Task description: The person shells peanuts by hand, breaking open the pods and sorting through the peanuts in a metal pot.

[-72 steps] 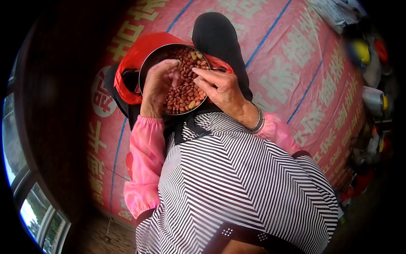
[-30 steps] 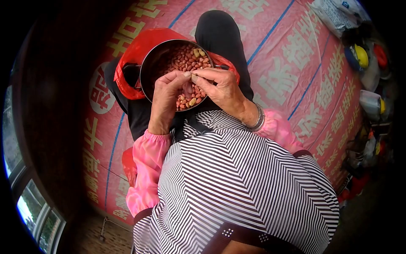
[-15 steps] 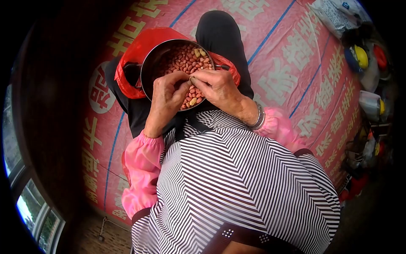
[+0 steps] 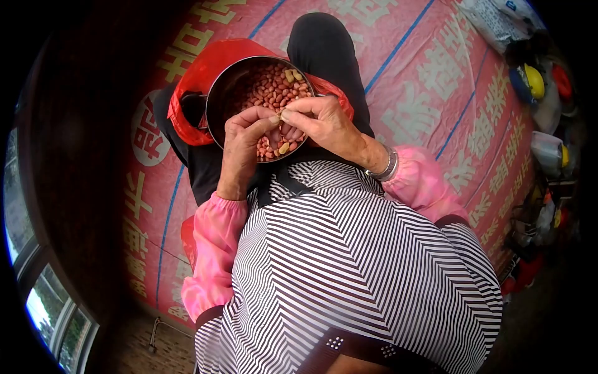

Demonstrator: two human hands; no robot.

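A metal pot (image 4: 215, 84) rests in my lap, holding many shelled red-skinned peanuts (image 4: 274, 87). A few pale unshelled peanuts (image 4: 293, 75) lie among them at the far side, and another near the close rim. Over the pot, my left hand (image 4: 245, 140) and my right hand (image 4: 327, 128) meet fingertip to fingertip. Both pinch a small pale peanut (image 4: 280, 117) between thumb and forefinger; the fingers cover most of it. My other left fingers curl beneath, over the loose kernels.
A red plastic bag (image 4: 218, 62) surrounds the pot. My knee (image 4: 322, 50) rises beyond it. Red sheeting (image 4: 405, 81) with large printed characters covers the ground. Along the right edge stand bags (image 4: 498, 22), a yellow-and-blue object (image 4: 529, 83) and a clear container (image 4: 547, 153). Windows (image 4: 53, 305) show at the lower left.
Both hands have shifted slightly, with the right wrist turning and the right hand moving a little upward. The fingertips have parted a bit, so more of the pale peanut shows.
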